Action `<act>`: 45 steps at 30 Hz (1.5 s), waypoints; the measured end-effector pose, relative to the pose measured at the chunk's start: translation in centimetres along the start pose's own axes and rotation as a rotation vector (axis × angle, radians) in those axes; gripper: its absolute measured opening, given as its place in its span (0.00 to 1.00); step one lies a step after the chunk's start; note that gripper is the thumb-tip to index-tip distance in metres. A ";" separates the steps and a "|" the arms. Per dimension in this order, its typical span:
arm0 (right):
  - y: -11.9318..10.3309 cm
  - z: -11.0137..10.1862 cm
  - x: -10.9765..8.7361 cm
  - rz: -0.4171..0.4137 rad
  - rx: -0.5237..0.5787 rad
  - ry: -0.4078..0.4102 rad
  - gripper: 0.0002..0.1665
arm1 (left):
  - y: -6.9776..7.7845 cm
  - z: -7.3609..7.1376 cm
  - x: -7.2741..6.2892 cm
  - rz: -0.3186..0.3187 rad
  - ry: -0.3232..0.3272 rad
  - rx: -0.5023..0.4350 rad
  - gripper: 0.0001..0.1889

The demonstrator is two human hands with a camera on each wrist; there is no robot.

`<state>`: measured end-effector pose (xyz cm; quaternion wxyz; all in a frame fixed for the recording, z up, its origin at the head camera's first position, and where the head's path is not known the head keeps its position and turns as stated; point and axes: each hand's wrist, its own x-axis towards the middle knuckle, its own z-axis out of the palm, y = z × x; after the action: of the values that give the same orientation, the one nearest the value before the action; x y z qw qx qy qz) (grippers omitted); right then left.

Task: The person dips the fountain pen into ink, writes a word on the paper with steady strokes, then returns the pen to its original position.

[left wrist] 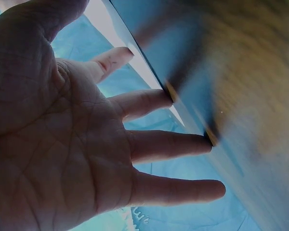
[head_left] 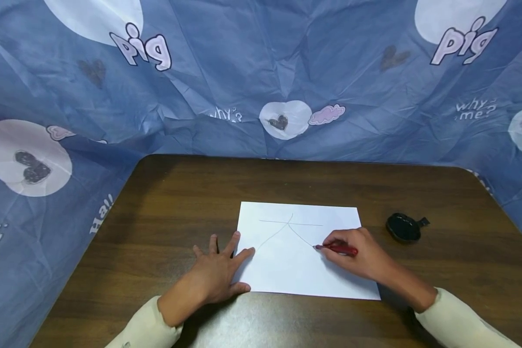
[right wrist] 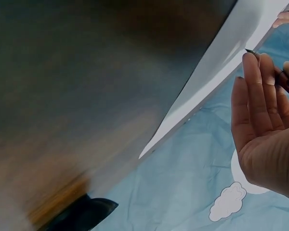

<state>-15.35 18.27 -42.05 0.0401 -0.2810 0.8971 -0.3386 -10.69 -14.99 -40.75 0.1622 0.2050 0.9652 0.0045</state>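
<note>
A white sheet of paper (head_left: 287, 273) lies on the wooden table, bearing a few thin dark strokes: a horizontal line (head_left: 304, 224), a curve running down to the left and a slanting line (head_left: 299, 234) down to the right. My right hand (head_left: 363, 253) pinches a dark red pen (head_left: 343, 249), its tip on the paper at the lower end of the right slanting line. In the right wrist view the pen's pointed dark tip (right wrist: 250, 51) shows past the fingers. My left hand (head_left: 215, 275) rests with spread fingers at the sheet's left edge, some fingertips on the paper.
A small black dish (head_left: 403, 228) with a short handle stands on the table to the right of the paper. Behind the brown tabletop (head_left: 178, 193) hangs a blue printed cloth (head_left: 226, 72), which also drapes along the left side.
</note>
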 end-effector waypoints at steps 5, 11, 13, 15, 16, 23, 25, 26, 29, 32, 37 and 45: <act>0.0 -0.2 -0.7 0.014 0.009 -0.003 0.08 | -0.1 0.0 -0.1 0.010 -0.002 -0.009 0.45; 0.2 -0.4 -1.2 0.021 0.040 -0.006 0.08 | -0.2 0.1 -0.1 0.012 -0.001 -0.020 0.46; 0.3 -0.4 -1.4 0.029 0.044 -0.002 0.08 | -0.2 0.1 -0.2 0.014 0.000 -0.020 0.46; 0.3 -0.5 -1.5 0.044 0.047 -0.001 0.09 | -0.3 0.0 -0.2 0.014 0.001 -0.023 0.46; 0.4 -0.5 -1.6 0.051 0.048 -0.001 0.09 | -0.3 0.0 -0.2 0.014 0.000 -0.026 0.46; 0.3 -0.6 -1.8 0.063 0.060 -0.009 0.09 | -0.2 0.0 -0.3 0.017 -0.002 -0.035 0.46; 0.3 -0.6 -1.9 0.058 0.064 -0.007 0.09 | -0.2 0.0 -0.3 0.018 0.002 -0.034 0.46; 0.2 -0.6 -1.9 0.053 0.064 0.000 0.09 | -0.2 0.1 -0.3 0.019 0.004 -0.034 0.46; 0.3 -0.5 -1.9 0.039 0.092 0.074 0.08 | -0.2 0.2 -0.2 0.022 0.006 -0.034 0.46; 0.4 -0.6 -1.9 0.017 0.144 0.172 0.06 | -0.2 0.2 -0.2 0.023 0.004 -0.038 0.46; 0.5 -1.1 -2.0 -0.012 0.213 0.237 0.06 | -0.2 0.1 -0.2 0.016 0.005 -0.041 0.46; 0.7 -1.7 -2.4 0.029 0.202 0.235 0.06 | -0.1 0.0 0.0 0.011 0.022 -0.024 0.46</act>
<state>-14.06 20.96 -41.49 -0.0323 -0.2209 0.8610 -0.4570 -10.72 -15.14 -40.73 0.1540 0.2082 0.9657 0.0190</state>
